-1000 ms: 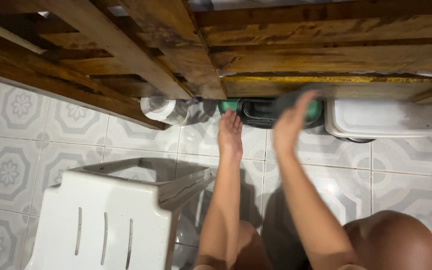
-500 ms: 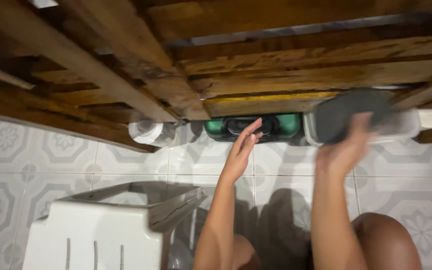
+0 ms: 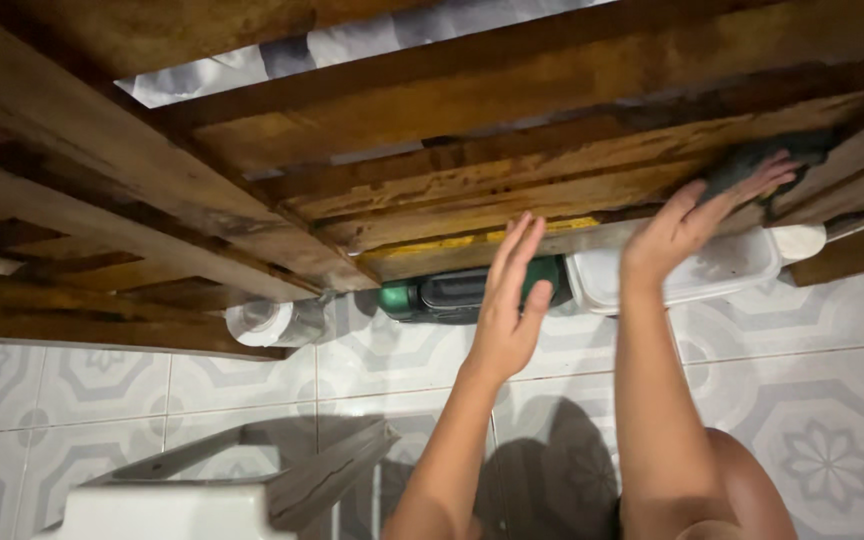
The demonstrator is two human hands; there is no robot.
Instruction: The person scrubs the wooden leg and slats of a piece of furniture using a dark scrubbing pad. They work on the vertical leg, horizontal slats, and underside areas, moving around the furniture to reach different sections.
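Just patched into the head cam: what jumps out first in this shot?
The right hand presses a dark cloth against the wooden slats filling the upper frame. The left hand is raised open at centre, holding nothing, in front of a green and black case on the tiled floor, beside a white tub.

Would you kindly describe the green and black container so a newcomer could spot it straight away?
Look under the wooden slatted frame, where things stand on the tiled floor. The green and black container sits between a white roll and a white tub, the only dark, coloured one.
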